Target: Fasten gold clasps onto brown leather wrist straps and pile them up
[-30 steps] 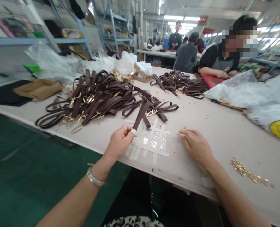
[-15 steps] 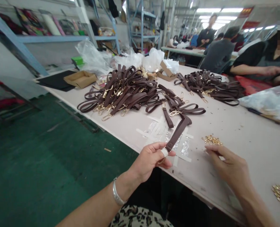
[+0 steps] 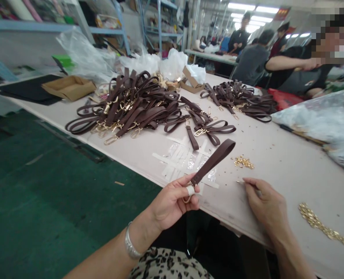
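My left hand, a silver bangle at its wrist and white tape round the thumb, pinches the end of a dark brown wrist strap. The strap's loop points up and to the right over the table; part of its gold clasp shows among my fingers. My right hand is closed in a pinch on a tiny metal piece, too small to name exactly. Just beyond it lies a small heap of gold metal pieces. Clear film with white tape strips is stuck to the table under the strap.
A big pile of brown straps with gold clasps lies at the left, another strap pile farther right. More gold hardware is strewn at right. A cardboard tray and plastic bags stand behind. Co-workers sit beyond.
My right hand has drawn back from the gold heap with a tiny metal piece at its fingertips. The strap in my left hand has swung up, its loop now clear of the other straps. The view has turned right.
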Motion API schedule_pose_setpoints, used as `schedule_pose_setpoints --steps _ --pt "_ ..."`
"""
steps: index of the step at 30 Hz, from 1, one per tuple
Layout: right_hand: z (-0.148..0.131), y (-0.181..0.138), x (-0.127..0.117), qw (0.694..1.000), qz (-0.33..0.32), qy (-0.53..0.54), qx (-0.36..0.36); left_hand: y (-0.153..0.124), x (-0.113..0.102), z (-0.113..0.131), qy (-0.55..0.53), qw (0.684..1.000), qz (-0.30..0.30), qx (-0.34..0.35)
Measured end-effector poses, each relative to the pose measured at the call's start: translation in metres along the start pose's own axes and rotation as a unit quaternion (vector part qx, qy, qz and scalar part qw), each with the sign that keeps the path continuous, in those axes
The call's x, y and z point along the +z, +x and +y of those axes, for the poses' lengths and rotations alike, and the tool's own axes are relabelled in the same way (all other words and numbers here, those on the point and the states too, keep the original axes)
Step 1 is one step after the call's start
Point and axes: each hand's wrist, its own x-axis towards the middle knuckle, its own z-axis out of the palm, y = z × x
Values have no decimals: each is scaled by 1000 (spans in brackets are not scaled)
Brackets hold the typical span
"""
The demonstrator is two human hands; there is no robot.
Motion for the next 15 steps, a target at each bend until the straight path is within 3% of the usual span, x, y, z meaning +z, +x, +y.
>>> schedule_pose_setpoints --steps 4,8,15 --pt "4 -4 -8 999 10 -10 -29 -3 -3 -3 -28 999 -27 -10" --pt "10 1 -4 997 -29 -2 -77 -3 -5 -10 -48 997 -40 -43" --pt "22 16 5 985 -88 -2 -147 -3 -2 -15 27 998 50 -27"
